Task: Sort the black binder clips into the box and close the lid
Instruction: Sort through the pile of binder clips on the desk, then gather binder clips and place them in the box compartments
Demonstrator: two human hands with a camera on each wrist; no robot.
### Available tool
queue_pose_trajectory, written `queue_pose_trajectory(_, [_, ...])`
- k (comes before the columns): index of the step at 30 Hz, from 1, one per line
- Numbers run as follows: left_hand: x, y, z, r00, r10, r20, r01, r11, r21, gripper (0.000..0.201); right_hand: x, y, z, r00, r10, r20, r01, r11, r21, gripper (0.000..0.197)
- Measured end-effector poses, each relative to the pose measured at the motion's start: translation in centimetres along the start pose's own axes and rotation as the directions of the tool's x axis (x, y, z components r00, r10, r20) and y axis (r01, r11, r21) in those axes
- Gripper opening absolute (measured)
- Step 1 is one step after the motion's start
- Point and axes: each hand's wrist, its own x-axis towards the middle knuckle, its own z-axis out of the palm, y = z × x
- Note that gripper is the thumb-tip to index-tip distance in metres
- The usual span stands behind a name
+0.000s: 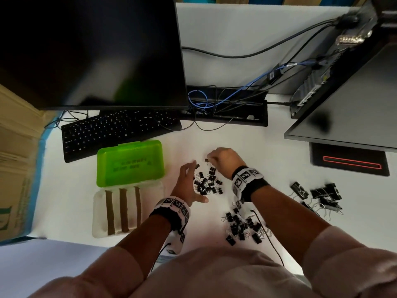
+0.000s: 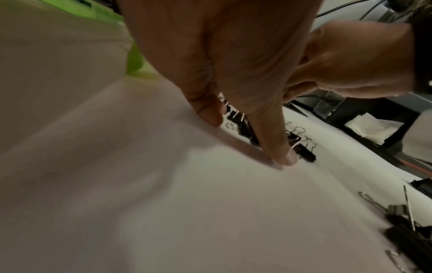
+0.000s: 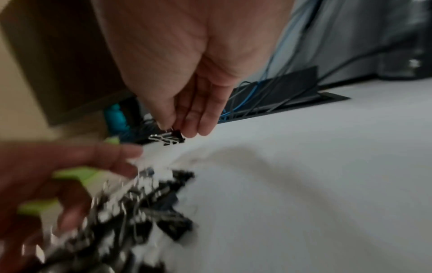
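The box lies open at the left: its green lid (image 1: 129, 162) is folded back, and its clear base (image 1: 97, 214) has three brown dividers. A pile of small black binder clips (image 1: 207, 184) sits mid-table. My left hand (image 1: 193, 181) cups the pile's left side with straight fingers (image 2: 286, 157) touching the table. Just beyond the pile, my right hand (image 1: 211, 160) pinches one small black binder clip (image 3: 171, 138) above the table. The compartments I can see hold no clips.
A heap of medium clips (image 1: 242, 226) lies near my body, with large clips (image 1: 318, 194) at the right. A keyboard (image 1: 116, 130) and monitor (image 1: 90, 50) stand behind the box. Beyond the hands there is a cable tray (image 1: 227, 108), and a second monitor's base (image 1: 348, 162) stands at the right.
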Motion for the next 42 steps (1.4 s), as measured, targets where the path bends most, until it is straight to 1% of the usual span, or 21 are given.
queue_pose_trajectory(2, [0.3, 0.3, 0.0, 1.0, 0.015, 0.001, -0.015, 1.0, 0.01, 0.131, -0.6, 0.7, -1.2, 0.99, 0.098, -0.102, -0.078, 0.98, 0.183, 0.016])
queue_pose_trajectory(4, [0.7, 0.7, -0.1, 0.999, 0.023, 0.035, -0.025, 0.998, 0.055, 0.13, -1.7, 1.5, -2.4, 0.982, 0.173, -0.078, -0.149, 0.957, 0.249, 0.015])
queue_pose_trajectory(6, [1.1, 1.3, -0.1, 0.995, 0.042, 0.086, -0.053, 0.989, 0.136, 0.13, -3.4, 2.4, -3.2, 0.982, 0.183, 0.049, -0.189, 0.965, 0.179, 0.016])
queue_pose_trajectory(8, [1.5, 1.9, -0.1, 0.989, 0.069, 0.132, -0.096, 0.972, 0.214, 0.128, -5.3, 3.0, -3.5, 0.963, 0.178, 0.201, -0.201, 0.974, 0.1, 0.014])
queue_pose_trajectory(10, [1.7, 2.6, 0.2, 0.98, 0.104, 0.168, -0.149, 0.946, 0.288, 0.12, -7.3, 3.2, -3.4, 0.928, 0.184, 0.325, -0.208, 0.977, 0.041, 0.015])
queue_pose_trajectory(13, [1.7, 3.1, 0.6, 0.97, 0.145, 0.196, -0.208, 0.909, 0.36, 0.1, -9.4, 2.8, -2.7, 0.856, 0.182, 0.483, -0.212, 0.977, 0.008, 0.016])
queue_pose_trajectory(15, [1.5, 3.1, 0.7, 0.967, 0.157, 0.202, -0.222, 0.907, 0.358, 0.085, -9.9, 2.6, -2.2, 0.814, 0.178, 0.552, -0.225, 0.974, 0.017, 0.017])
queue_pose_trajectory(16, [1.3, 3.1, 0.7, 0.965, 0.163, 0.205, -0.228, 0.909, 0.349, 0.078, -9.9, 2.5, -2.1, 0.807, 0.179, 0.563, -0.225, 0.974, 0.013, 0.019])
queue_pose_trajectory(18, [0.9, 2.9, 0.7, 0.961, 0.179, 0.213, -0.244, 0.908, 0.34, 0.067, -9.2, 2.6, -2.2, 0.832, 0.188, 0.522, -0.213, 0.977, -0.012, 0.023])
queue_pose_trajectory(20, [0.6, 2.6, 0.5, 0.958, 0.19, 0.214, -0.254, 0.909, 0.33, 0.065, -8.3, 2.5, -2.2, 0.889, 0.214, 0.405, -0.212, 0.976, -0.05, 0.035])
queue_pose_trajectory(22, [0.1, 2.4, 0.2, 0.962, 0.192, 0.194, -0.248, 0.913, 0.324, 0.077, -7.4, 2.3, -1.7, 0.919, 0.234, 0.317, -0.236, 0.971, -0.035, 0.061])
queue_pose_trajectory(24, [-0.5, 2.2, -0.1, 0.973, 0.186, 0.133, -0.223, 0.897, 0.381, 0.092, -6.5, 1.6, -1.1, 0.914, 0.214, 0.344, -0.214, 0.976, -0.039, 0.095])
queue_pose_trajectory(25, [-0.8, 2.0, -0.2, 0.982, 0.163, 0.094, -0.187, 0.897, 0.4, 0.1, -6.1, 1.2, -0.9, 0.903, 0.195, 0.383, -0.175, 0.981, -0.086, 0.109])
queue_pose_trajectory(26, [-1.1, 1.8, -0.2, 0.99, 0.126, 0.058, -0.138, 0.912, 0.387, 0.108, -5.6, 0.7, -0.5, 0.888, 0.179, 0.423, -0.13, 0.981, -0.141, 0.118])
queue_pose_trajectory(28, [-1.4, 1.4, 0.1, 0.999, 0.039, 0.023, -0.044, 0.958, 0.284, 0.118, -4.8, -0.1, 0.3, 0.863, 0.159, 0.479, -0.053, 0.972, -0.227, 0.126])
queue_pose_trajectory(30, [-1.5, 1.4, 0.5, 0.999, 0.006, 0.043, -0.014, 0.984, 0.175, 0.119, -4.1, -0.8, 1.3, 0.862, 0.154, 0.482, -0.046, 0.973, -0.228, 0.12])
queue_pose_trajectory(31, [-1.4, 1.5, 0.6, 0.998, 0.009, 0.06, -0.016, 0.992, 0.128, 0.117, -3.9, -1.0, 1.8, 0.87, 0.15, 0.469, -0.054, 0.976, -0.211, 0.111])
queue_pose_trajectory(34, [-1.4, 1.9, 0.7, 0.998, 0.005, 0.07, -0.009, 0.998, 0.062, 0.095, -4.0, -1.8, 2.5, 0.915, 0.081, 0.395, -0.011, 0.984, -0.178, 0.066])
queue_pose_trajectory(36, [-1.6, 1.7, 0.6, 0.998, -0.001, 0.061, -0.003, 0.997, 0.071, 0.082, -4.4, -2.1, 2.5, 0.929, 0.028, 0.368, 0.033, 0.987, -0.159, 0.046])
queue_pose_trajectory(39, [-1.6, 1.2, 0.7, 0.998, 0.009, 0.055, -0.014, 0.996, 0.089, 0.069, -4.8, -1.9, 2.2, 0.924, -0.009, 0.382, 0.068, 0.988, -0.141, 0.035])
queue_pose_trajectory(42, [-1.6, 1.0, 0.7, 0.999, 0.027, 0.034, -0.029, 0.996, 0.08, 0.049, -5.2, -1.8, 2.0, 0.934, -0.015, 0.356, 0.059, 0.992, -0.113, 0.03])
